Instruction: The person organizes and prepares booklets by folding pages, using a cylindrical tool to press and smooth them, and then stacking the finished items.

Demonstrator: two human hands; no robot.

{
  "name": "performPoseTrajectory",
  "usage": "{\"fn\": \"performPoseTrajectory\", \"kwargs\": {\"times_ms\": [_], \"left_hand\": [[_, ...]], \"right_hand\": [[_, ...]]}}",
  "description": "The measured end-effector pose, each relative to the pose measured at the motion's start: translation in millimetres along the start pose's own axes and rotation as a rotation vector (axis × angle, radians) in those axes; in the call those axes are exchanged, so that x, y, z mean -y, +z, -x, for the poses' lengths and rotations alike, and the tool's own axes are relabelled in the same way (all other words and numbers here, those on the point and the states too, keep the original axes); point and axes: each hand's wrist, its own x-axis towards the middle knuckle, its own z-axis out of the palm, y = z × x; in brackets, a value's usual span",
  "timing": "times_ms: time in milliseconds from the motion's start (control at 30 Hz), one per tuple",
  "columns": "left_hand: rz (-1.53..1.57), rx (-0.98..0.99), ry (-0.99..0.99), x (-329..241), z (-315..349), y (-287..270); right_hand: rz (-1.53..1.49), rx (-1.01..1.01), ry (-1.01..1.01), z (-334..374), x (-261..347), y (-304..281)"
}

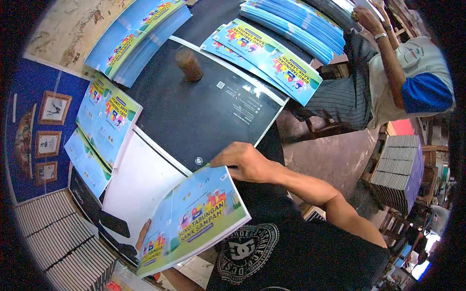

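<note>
At far left, framed pictures hang on a blue wall, and below them stand ridged bundles. Next, blue printed sheets lie beside a tall blue stack. The left hand shows fingers at the left edge of the printed sheet; the rest is hidden underneath, so I cannot tell its grip. This sheet is tilted in front of the person's dark shirt. Behind it, a brown cylinder stands upon a black panel. The right hand has its grip clamped on the sheet's upper edge. Farther right, another person sits near purple-sided bundles.
</note>
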Motion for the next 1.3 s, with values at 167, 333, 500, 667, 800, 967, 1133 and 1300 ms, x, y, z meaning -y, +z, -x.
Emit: {"fn": "performPoseTrajectory", "kwargs": {"times_ms": [167, 333, 500, 667, 800, 967, 1133, 1300], "left_hand": [[0.015, -0.132, -0.147, 3.5, 24.7, -12.1], [-0.078, 0.315, -0.102, -25.2, 25.6, -15.2], [-0.131, 0.573, -0.22, 0.8, 37.5, -8.8], [0.188, 0.502, -0.501, -7.9, 44.7, 5.6], [0.116, 0.427, -0.649, -17.7, 60.1, -0.1], [0.115, 0.39, -0.762, -24.6, 95.1, -3.0], [-0.177, 0.404, -0.554, -43.7, 101.8, 10.9], [-0.381, 0.468, -0.392, -23.1, 117.3, 8.2]], "right_hand": [[-0.043, 0.177, 0.15, 3.8, 29.6, -20.1], [-0.113, 0.263, 0.333, 13.3, 52.0, -28.9], [-0.127, 0.282, 0.57, 29.8, 39.4, -16.5], [-0.085, 0.351, 0.774, 34.1, 37.7, -15.0], [0.09, 0.343, 0.811, 38.6, 42.0, -15.4], [0.192, 0.308, 0.735, 63.5, 42.5, -27.9], [0.393, 0.433, 0.527, 69.4, 63.0, -12.5], [0.555, 0.449, 0.432, 76.7, 54.4, -13.2]]}}
